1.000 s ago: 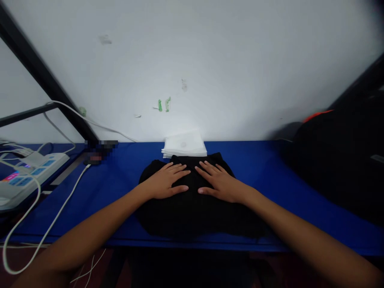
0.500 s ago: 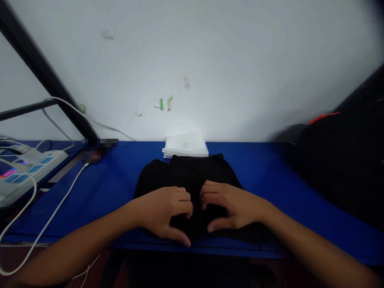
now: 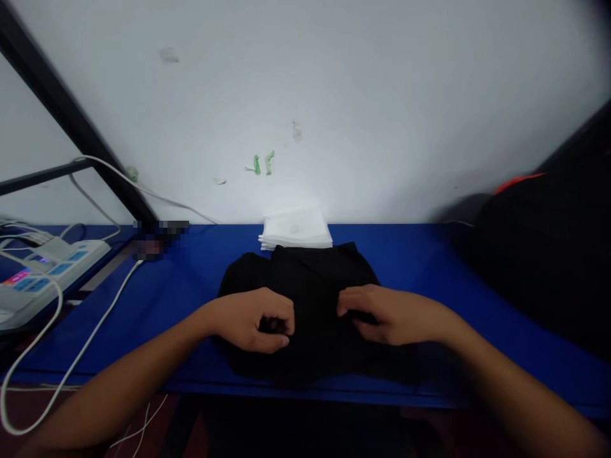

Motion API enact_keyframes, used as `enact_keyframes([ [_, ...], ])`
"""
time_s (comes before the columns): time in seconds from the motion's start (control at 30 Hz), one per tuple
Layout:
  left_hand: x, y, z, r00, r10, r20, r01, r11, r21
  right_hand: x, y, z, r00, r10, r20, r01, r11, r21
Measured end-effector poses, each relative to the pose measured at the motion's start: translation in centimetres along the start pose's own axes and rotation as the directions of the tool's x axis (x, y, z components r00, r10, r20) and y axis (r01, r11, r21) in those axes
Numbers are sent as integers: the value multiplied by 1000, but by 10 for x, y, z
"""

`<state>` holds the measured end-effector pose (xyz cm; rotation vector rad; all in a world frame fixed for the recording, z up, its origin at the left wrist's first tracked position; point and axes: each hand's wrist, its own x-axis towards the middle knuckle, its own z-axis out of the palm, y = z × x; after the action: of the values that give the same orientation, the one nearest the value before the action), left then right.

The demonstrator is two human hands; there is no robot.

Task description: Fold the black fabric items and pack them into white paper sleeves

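A piece of black cloth [image 3: 315, 286], loosely folded with uneven edges, lies on the blue tabletop in front of me. Over its left part is my left hand [image 3: 260, 321], its fingers curled and the thumb tip close to the index finger. Whether cloth is caught between them is hidden. Across from it, my right hand [image 3: 382, 313] rests at the right part of the cloth, fingers bent downward and the thumb a little apart from them. Just behind the cloth lies a stack of white sheets or packets [image 3: 296, 229].
The blue table [image 3: 410, 254] meets a white wall [image 3: 363, 114]. On the left are a power strip [image 3: 62, 267], white cables [image 3: 95, 331] and a black frame post [image 3: 71, 114]. A large black object [image 3: 539, 254] with a red edge stands at right.
My hands have moved apart, the left one leftward and the right one rightward, both slightly away from me. The left thumb has closed toward its fingers. The cloth keeps nearly the same shape.
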<state>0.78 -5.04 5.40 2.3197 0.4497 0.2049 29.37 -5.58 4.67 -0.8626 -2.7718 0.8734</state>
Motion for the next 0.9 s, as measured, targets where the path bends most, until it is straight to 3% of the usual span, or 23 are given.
enact_keyframes([
  [0.1,-2,-2,-3,994,-75,77,82,992,-93,-7,6,-9,990,137,42,-139,989,48],
  [0.23,-5,1,-3,979,-115,168,108,993,49,-17,14,-21,968,223,116,-237,964,123],
  [0.37,-9,4,-10,984,-68,167,56,996,75,-26,19,-32,962,246,122,-262,954,144],
  [0.47,-12,-1,-24,978,-178,104,175,984,41,-30,24,-39,954,280,102,-296,930,219],
  [0.57,-13,-16,-34,951,-300,-68,306,948,91,-31,35,-43,945,326,11,-318,914,253],
  [0.67,-13,-33,-38,895,-370,-249,421,884,203,-28,53,-42,912,397,-104,-386,916,107],
  [0.8,-13,-47,-39,843,-456,-284,527,807,266,-19,74,-33,866,439,-239,-456,890,-18],
  [0.9,-9,-52,-40,792,-476,-383,590,757,280,-7,82,-23,784,378,-493,-456,889,-43],
])
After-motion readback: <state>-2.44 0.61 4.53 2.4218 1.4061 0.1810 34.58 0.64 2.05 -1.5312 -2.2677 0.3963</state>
